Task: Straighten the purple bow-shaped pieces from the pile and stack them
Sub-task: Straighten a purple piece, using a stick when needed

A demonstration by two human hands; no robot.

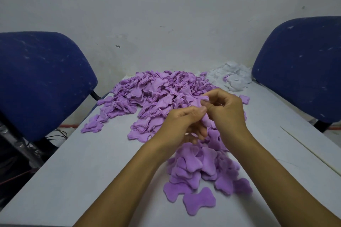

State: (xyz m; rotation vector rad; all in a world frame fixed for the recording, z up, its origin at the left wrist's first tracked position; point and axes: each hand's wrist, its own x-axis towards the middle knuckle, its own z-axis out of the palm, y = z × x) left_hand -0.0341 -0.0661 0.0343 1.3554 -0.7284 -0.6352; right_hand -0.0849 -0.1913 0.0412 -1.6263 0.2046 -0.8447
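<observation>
Nearest lie the flattened pieces (199, 175) in a loose heap on the table (83, 171), beyond which the left hand (180, 125) and right hand (227, 110) both pinch one crumpled purple piece (204, 114) (the pile (156, 94) lies farther), best pulled gently outward until flat.

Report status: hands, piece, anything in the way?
Left hand and right hand both pinching one purple piece above the table. Big pile beyond, straightened pieces near. Nothing in the way.
</observation>
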